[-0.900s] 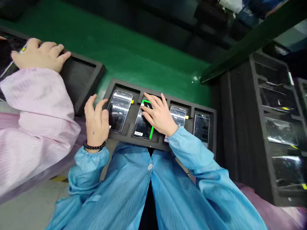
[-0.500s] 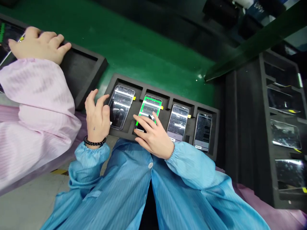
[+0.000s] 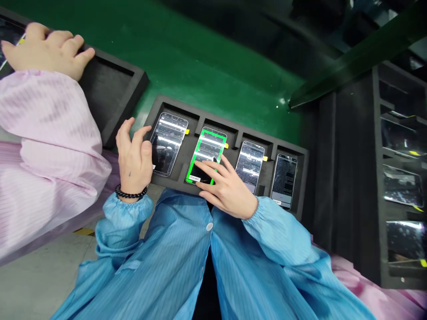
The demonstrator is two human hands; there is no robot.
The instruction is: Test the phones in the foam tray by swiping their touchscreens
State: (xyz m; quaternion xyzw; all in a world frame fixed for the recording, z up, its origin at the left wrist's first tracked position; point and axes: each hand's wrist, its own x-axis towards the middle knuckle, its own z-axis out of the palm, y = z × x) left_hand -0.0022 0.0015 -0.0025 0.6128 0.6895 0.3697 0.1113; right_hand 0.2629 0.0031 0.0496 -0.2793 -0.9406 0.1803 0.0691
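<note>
Label on green-framed phone, print unreadable

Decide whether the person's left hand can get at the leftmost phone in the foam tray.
Probably yes. The left hand is open right beside the leftmost phone, with nothing between them. The right hand rests on the green-framed phone in the next slot, out of the way.
</note>
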